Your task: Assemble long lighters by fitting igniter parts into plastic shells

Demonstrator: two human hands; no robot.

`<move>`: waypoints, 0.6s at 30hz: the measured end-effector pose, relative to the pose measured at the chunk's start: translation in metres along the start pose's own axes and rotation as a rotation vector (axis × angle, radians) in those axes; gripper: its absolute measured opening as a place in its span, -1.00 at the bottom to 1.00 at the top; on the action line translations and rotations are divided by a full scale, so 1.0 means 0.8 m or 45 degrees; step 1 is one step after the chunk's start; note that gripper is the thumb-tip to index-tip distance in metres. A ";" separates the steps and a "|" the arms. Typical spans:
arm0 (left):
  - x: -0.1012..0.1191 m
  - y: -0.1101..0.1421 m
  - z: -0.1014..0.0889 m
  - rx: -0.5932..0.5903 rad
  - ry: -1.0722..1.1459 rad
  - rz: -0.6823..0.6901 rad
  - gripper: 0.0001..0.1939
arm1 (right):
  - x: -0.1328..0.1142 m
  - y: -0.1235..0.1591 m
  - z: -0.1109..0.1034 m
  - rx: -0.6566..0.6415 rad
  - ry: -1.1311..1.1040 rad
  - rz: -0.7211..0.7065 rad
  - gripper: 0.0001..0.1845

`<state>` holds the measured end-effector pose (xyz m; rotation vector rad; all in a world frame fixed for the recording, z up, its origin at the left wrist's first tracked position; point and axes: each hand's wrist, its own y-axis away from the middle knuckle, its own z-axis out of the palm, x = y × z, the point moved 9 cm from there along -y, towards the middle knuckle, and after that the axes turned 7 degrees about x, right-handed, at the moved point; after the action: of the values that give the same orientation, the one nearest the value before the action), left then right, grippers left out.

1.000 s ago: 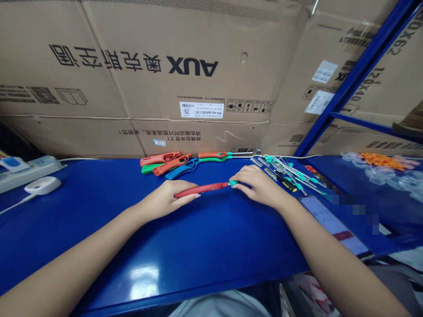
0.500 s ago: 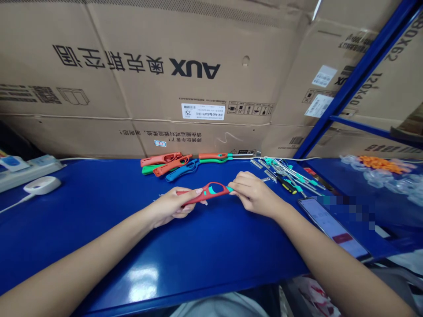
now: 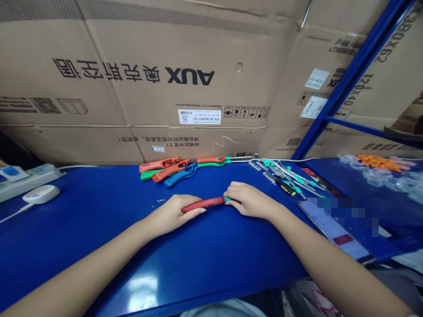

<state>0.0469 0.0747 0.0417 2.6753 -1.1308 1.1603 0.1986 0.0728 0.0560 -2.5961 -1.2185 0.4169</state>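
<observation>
A red gas lighter (image 3: 209, 203) with a teal collar is held level between my two hands, just above the blue table (image 3: 185, 259). My left hand (image 3: 173, 213) is closed round its handle end. The fingers of my right hand (image 3: 246, 200) pinch the teal end, and they hide whatever extends beyond it. The lighter's narrow edge faces me. Behind my hands lie several loose handle shells (image 3: 180, 175) in red, orange, green and blue. Beside them are an orange lighter (image 3: 211, 160) and a green one, both with metal tubes.
To the right lie several metal lighter tubes (image 3: 294, 174) with teal parts, a yellow-black screwdriver (image 3: 286, 187) and a phone (image 3: 333, 231). A power strip (image 3: 36, 178) and a white charger (image 3: 41, 194) sit at the left. Cardboard (image 3: 148, 101) stands behind; orange pieces (image 3: 380, 163) lie far right.
The lighter has been rolled in my hands, so its open trigger loop is no longer visible and its narrow edge shows. Both hands sit slightly lower in the picture, as the camera view has shifted.
</observation>
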 end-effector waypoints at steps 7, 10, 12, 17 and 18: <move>0.013 0.001 -0.001 -0.001 -0.564 0.057 -0.63 | 0.021 0.008 -0.023 0.119 -0.050 0.276 -0.91; 0.025 -0.001 0.007 0.052 -0.715 0.199 -0.63 | 0.028 0.011 -0.018 0.070 -0.034 0.313 -0.93; 0.027 -0.005 0.012 0.070 -0.791 0.234 -0.64 | 0.035 0.012 -0.014 0.041 -0.018 0.341 -0.94; 0.014 -0.040 0.016 0.062 -0.692 0.172 -0.71 | 0.049 0.013 -0.014 0.027 0.150 0.382 -0.87; 0.008 -0.051 0.015 0.062 -0.644 0.154 -0.73 | 0.052 0.014 -0.014 0.026 0.186 0.407 -0.80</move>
<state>0.0828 0.0973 0.0477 3.0726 -1.3456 0.5256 0.2361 0.0968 0.0562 -2.7535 -0.7501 0.2883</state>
